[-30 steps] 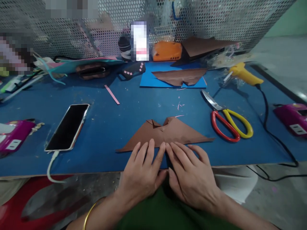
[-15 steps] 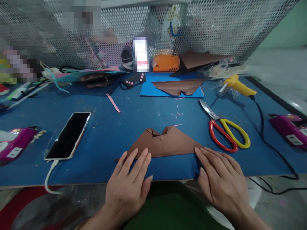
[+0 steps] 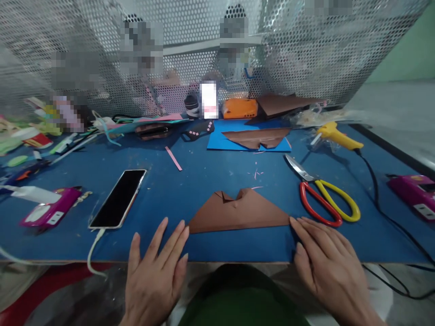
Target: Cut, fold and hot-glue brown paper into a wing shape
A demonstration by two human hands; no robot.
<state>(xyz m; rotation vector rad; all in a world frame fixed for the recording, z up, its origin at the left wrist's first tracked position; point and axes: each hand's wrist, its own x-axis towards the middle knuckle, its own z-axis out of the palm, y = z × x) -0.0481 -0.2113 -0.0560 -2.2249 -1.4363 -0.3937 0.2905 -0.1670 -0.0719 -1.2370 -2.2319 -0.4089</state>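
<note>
The folded brown paper (image 3: pixel 239 213) lies flat on the blue table (image 3: pixel 204 181), close to the near edge and right in front of the person. It makes a wide, low triangle: the long straight edge runs left to right along the near side, and the notched peak points away toward the mesh screen at the back. So the long axis goes across the table, side to side.

And here's the change: a second ago both hands were pressed together on the middle of that near edge; half a second ago they were sliding apart; now they sit at the two ends. The left hand (image 3: pixel 154 271) lies open, palm down, fingers spread, just off the left tip and apparently no longer touching the paper. The right hand (image 3: pixel 324 260) is open and flat too, its fingertips right at the right tip. That outward sweep looks like a crease being pressed along the full length, and the paper lies flatter and tidier for it.

To the right, red-and-yellow scissors (image 3: pixel 322 199) rest near the paper, a yellow glue gun (image 3: pixel 336 136) beyond them. Left, a phone (image 3: pixel 118 198) lies face up on its cable.
</note>
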